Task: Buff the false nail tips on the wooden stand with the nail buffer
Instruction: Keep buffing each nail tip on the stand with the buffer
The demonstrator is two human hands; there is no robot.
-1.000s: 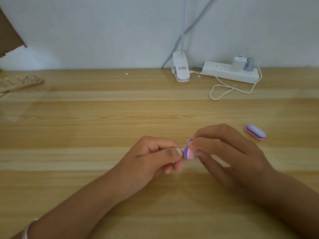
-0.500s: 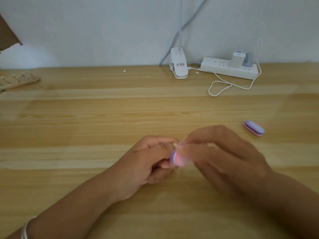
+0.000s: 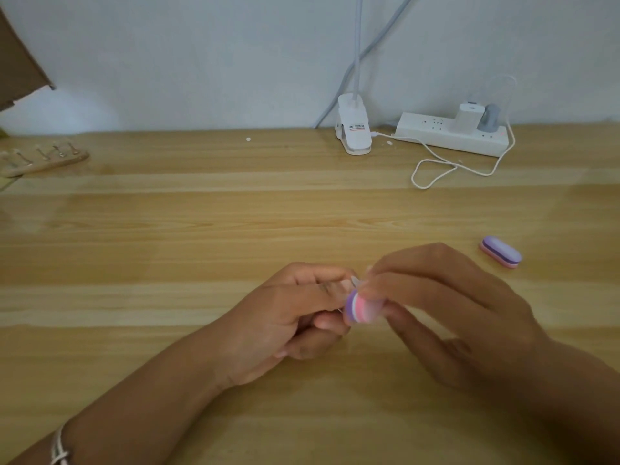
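**Light wooden desk (image 3: 201, 209), pale wall behind: buffing stroke under way**

Both hands are at desk centre, meeting fingertip to fingertip.

- Right hand (image 3: 436, 310): thumb and fingers curled round a small oval nail buffer (image 3: 360, 308) with purple, pink and white foam layers. Its striped end faces the camera.
- Left hand (image 3: 288, 317): fingers curled, pinching something small and pale against the buffer. It's probably one clear false nail tip (image 3: 355, 281), but too small to confirm.
- Change: over the last second the buffer swung from edge-on, through a blurred sweep, to this end-on pose. The left hand barely moved. I read that as back-and-forth strokes on one tip, so buffing is running.
- Flat wooden stand (image 3: 43, 159): far-left desk edge, well apart from the hands. Several tips sit on its pins, so most of the task is likely left.
- Second purple-and-pink buffer block (image 3: 501, 252): lying unused to the right.
- Back edge: white power strip (image 3: 449, 135) and white lamp clamp (image 3: 354, 132).
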